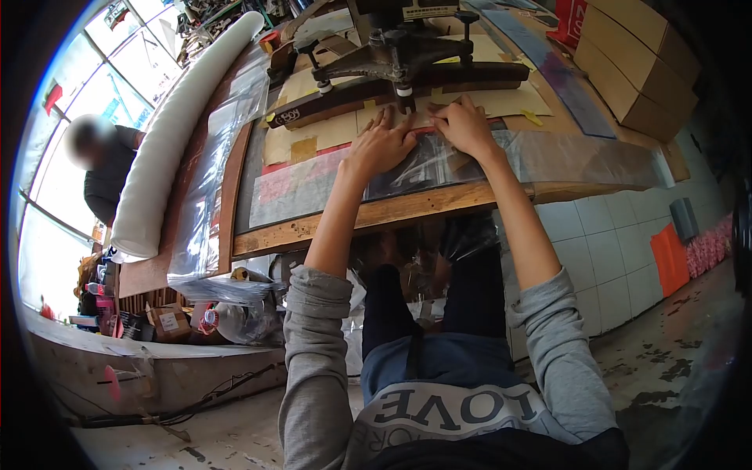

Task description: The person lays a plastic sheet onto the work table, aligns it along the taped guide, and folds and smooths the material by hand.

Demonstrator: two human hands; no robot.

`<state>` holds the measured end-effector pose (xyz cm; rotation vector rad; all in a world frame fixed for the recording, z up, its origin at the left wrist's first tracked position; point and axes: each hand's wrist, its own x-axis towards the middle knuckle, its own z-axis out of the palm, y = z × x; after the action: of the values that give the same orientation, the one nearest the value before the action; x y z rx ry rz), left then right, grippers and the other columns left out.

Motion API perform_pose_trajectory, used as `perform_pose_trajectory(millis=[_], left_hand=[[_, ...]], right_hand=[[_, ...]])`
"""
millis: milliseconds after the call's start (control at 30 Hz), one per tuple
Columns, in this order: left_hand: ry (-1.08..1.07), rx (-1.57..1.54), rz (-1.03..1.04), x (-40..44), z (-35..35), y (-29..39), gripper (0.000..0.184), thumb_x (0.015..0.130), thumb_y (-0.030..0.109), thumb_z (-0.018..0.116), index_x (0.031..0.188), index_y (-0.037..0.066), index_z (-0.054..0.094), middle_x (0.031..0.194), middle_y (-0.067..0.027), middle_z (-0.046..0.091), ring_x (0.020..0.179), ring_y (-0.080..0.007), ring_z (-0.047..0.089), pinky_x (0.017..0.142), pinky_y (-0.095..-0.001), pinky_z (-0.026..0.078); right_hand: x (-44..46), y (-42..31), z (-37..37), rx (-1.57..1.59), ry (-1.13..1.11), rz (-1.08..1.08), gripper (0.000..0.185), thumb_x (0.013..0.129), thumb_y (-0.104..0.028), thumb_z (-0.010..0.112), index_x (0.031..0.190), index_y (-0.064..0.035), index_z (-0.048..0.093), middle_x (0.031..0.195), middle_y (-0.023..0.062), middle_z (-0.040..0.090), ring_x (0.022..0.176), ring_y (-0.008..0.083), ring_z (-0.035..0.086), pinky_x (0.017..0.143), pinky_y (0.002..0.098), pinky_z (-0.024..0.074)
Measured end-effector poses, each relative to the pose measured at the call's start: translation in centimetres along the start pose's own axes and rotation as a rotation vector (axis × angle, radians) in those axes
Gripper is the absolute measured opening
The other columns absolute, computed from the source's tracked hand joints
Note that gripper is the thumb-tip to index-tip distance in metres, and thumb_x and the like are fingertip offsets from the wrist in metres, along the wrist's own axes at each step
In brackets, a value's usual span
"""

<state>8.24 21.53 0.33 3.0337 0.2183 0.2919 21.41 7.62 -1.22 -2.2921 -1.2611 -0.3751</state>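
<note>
My left hand (382,146) rests on the cardboard sheet (345,123) below the press bar, its fingers stretched out and slightly apart. Just to its right, my right hand (464,127) touches the same area with fingers bent and apart, tips pointing left. Clear plastic film (540,153) lies across the front of the table, under and beside both wrists. Close above my fingertips hangs a dark metal press bar (462,77) on a bracket (392,59). Strips of yellow tape (304,149) mark the cardboard. Whatever lies beneath my fingertips is hidden.
A large white roll (184,133) lies along the table's left side. Folded cardboard boxes (638,59) stand at the back right. The wooden table edge (376,211) runs in front of me. At far left is another person (110,168). Bottles and boxes sit below left.
</note>
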Motion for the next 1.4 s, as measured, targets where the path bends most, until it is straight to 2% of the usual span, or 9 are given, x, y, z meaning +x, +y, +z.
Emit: perform_pose_trajectory(millis=[267, 633, 733, 867, 967, 1133, 1233, 1333, 1400], left_hand=[[-0.006, -0.002, 0.013, 0.2, 0.2, -0.4, 0.052, 0.094, 0.039, 0.034, 0.141, 0.017, 0.034, 0.142, -0.0298, 0.025, 0.132, -0.0412, 0.027, 0.108, -0.0425, 0.026], [-0.026, -0.007, -0.006, 0.1, -0.1, -0.1, 0.052, 0.093, 0.038, 0.035, 0.141, 0.018, 0.033, 0.142, -0.0300, 0.024, 0.134, -0.0402, 0.022, 0.109, -0.0418, 0.024], [0.118, -0.024, 0.055, 0.2, 0.8, -0.6, 0.054, 0.089, 0.040, 0.036, 0.138, 0.017, 0.039, 0.135, -0.0353, 0.033, 0.127, -0.0436, 0.035, 0.106, -0.0431, 0.029], [0.099, -0.034, 0.044, 0.2, 0.9, -0.6, 0.054, 0.089, 0.039, 0.036, 0.138, 0.016, 0.039, 0.135, -0.0352, 0.033, 0.128, -0.0435, 0.034, 0.106, -0.0432, 0.029], [0.114, -0.040, 0.049, 0.3, 1.0, -0.8, 0.054, 0.089, 0.039, 0.036, 0.138, 0.016, 0.039, 0.135, -0.0351, 0.033, 0.128, -0.0432, 0.034, 0.107, -0.0437, 0.028], [0.161, -0.025, 0.061, 0.2, 1.4, -0.6, 0.053, 0.089, 0.038, 0.037, 0.137, 0.016, 0.040, 0.134, -0.0348, 0.035, 0.128, -0.0422, 0.035, 0.106, -0.0444, 0.029], [0.300, -0.029, 0.016, -0.5, 1.3, 0.4, 0.046, 0.088, 0.033, 0.041, 0.128, 0.012, 0.050, 0.125, -0.0303, 0.048, 0.120, -0.0404, 0.045, 0.101, -0.0451, 0.035], [0.224, 0.021, -0.027, -1.5, -0.6, 1.9, 0.040, 0.090, 0.024, 0.042, 0.125, 0.008, 0.052, 0.126, -0.0254, 0.048, 0.113, -0.0384, 0.051, 0.095, -0.0440, 0.042], [0.202, -0.043, -0.010, -2.4, -1.5, 2.1, 0.038, 0.092, 0.026, 0.042, 0.121, 0.005, 0.054, 0.122, -0.0212, 0.053, 0.109, -0.0358, 0.054, 0.092, -0.0422, 0.044]], right_hand=[[-0.1, -0.2, 0.2, 0.027, 0.044, -0.003, 0.020, 0.083, -0.026, 0.060, 0.098, -0.0170, 0.070, 0.093, 0.0065, 0.066, 0.106, 0.0254, 0.051, 0.085, 0.0463, 0.0407], [0.0, -0.3, -0.2, -0.012, -0.040, 0.015, 0.026, 0.085, -0.028, 0.059, 0.109, -0.0200, 0.067, 0.100, 0.0049, 0.066, 0.103, 0.0269, 0.049, 0.085, 0.0456, 0.0395], [0.0, -0.3, -0.2, -0.005, -0.033, 0.018, 0.026, 0.085, -0.027, 0.059, 0.109, -0.0198, 0.067, 0.100, 0.0055, 0.066, 0.103, 0.0272, 0.048, 0.085, 0.0457, 0.0392], [-0.1, -0.3, 0.1, 0.043, 0.040, 0.017, 0.020, 0.083, -0.025, 0.061, 0.097, -0.0157, 0.071, 0.095, 0.0084, 0.066, 0.107, 0.0273, 0.050, 0.086, 0.0462, 0.0399], [0.1, 0.0, 0.1, -0.010, -0.021, 0.012, 0.026, 0.086, -0.028, 0.059, 0.108, -0.0188, 0.067, 0.101, 0.0058, 0.065, 0.104, 0.0281, 0.048, 0.085, 0.0458, 0.0391], [0.0, -0.1, 0.1, 0.000, -0.027, 0.016, 0.026, 0.086, -0.028, 0.058, 0.108, -0.0187, 0.067, 0.101, 0.0058, 0.065, 0.104, 0.0283, 0.048, 0.086, 0.0458, 0.0387], [-0.1, -0.4, -0.2, 0.003, -0.028, 0.026, 0.026, 0.086, -0.029, 0.058, 0.108, -0.0189, 0.067, 0.101, 0.0058, 0.066, 0.104, 0.0281, 0.048, 0.086, 0.0457, 0.0385], [-0.1, -0.7, -0.5, 0.021, -0.001, 0.028, 0.023, 0.085, -0.027, 0.059, 0.104, -0.0181, 0.069, 0.098, 0.0068, 0.066, 0.105, 0.0273, 0.050, 0.086, 0.0457, 0.0392], [-0.1, -0.6, -0.3, 0.022, 0.020, 0.024, 0.022, 0.084, -0.026, 0.059, 0.102, -0.0177, 0.070, 0.096, 0.0072, 0.066, 0.105, 0.0270, 0.051, 0.086, 0.0455, 0.0396]])
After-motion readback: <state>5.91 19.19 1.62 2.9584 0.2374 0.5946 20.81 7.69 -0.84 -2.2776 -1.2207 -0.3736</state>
